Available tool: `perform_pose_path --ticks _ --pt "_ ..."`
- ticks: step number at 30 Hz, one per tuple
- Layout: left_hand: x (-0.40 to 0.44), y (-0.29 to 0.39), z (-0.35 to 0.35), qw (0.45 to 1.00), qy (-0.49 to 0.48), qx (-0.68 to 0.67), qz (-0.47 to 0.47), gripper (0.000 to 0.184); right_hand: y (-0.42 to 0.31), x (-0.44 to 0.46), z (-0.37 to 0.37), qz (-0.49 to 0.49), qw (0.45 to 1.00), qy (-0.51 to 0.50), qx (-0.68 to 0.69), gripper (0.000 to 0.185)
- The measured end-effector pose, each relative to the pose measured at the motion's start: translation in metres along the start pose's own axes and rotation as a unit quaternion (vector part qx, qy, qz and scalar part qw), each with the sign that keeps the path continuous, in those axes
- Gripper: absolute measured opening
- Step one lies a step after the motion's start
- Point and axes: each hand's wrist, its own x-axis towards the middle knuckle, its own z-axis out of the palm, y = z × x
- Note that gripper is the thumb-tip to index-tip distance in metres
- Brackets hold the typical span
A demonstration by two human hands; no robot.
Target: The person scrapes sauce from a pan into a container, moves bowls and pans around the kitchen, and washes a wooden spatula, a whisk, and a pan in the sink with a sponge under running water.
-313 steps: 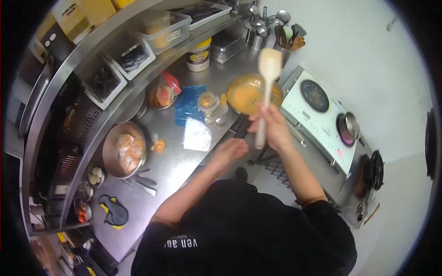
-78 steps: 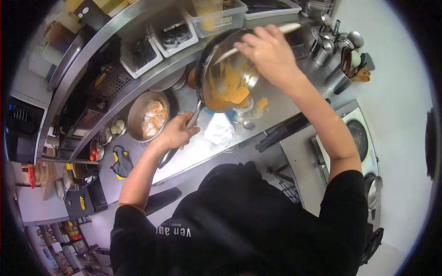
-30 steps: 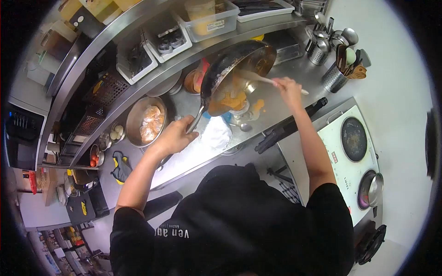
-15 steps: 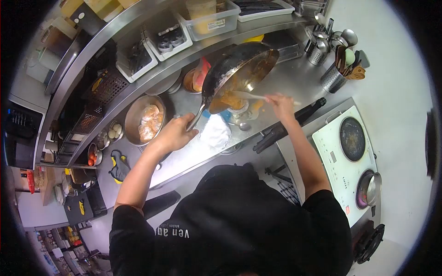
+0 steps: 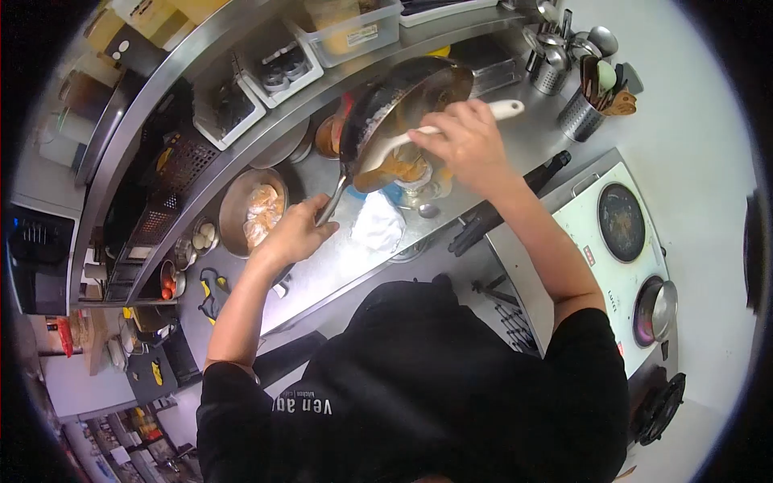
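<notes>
My left hand (image 5: 299, 232) is closed around the metal handle of a dark frying pan (image 5: 374, 109), which is tipped steeply on its side above the counter. Brown sauce coats the inside of the pan. In my right hand (image 5: 467, 145) is a white spatula (image 5: 394, 146), its head against the pan's inner face and its holed handle end sticking out to the right. Thick brown sauce (image 5: 407, 171) sits at the pan's lower edge, over a container that is mostly hidden. A white cloth (image 5: 378, 224) lies just below the pan, with a spoon (image 5: 428, 211) beside it.
A metal bowl (image 5: 235, 211) with wrapped food stands left of the pan. Utensil holders (image 5: 581, 121) are at the back right. An induction cooktop (image 5: 596, 249) with pans is on the right. The steel shelf (image 5: 306, 101) with bins runs above the counter.
My right hand has moved up and slightly left, changing the spatula's angle so its handle points up to the right. The pan, still tipped, has shifted slightly up and left in view.
</notes>
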Motion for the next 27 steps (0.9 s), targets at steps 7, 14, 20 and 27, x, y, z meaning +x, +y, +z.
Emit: perform_pose_path --ticks 7,14,20,27 --pt "0.001 -0.005 0.007 0.998 0.037 0.033 0.025 0.023 0.002 -0.015 0.041 -0.058 0.981 -0.160 -0.097 0.019" --pt "0.008 -0.006 0.007 1.000 -0.004 -0.003 -0.014 0.023 -0.020 0.031 -0.009 -0.076 0.988 -0.092 -0.099 0.024" --pt "0.007 -0.003 0.003 0.999 0.022 0.018 0.018 0.024 -0.001 -0.023 0.040 -0.047 0.979 -0.174 -0.093 0.021" --pt "0.006 -0.004 0.001 1.000 0.000 0.017 -0.007 0.024 0.023 -0.051 0.041 0.016 0.971 -0.213 -0.109 0.018"
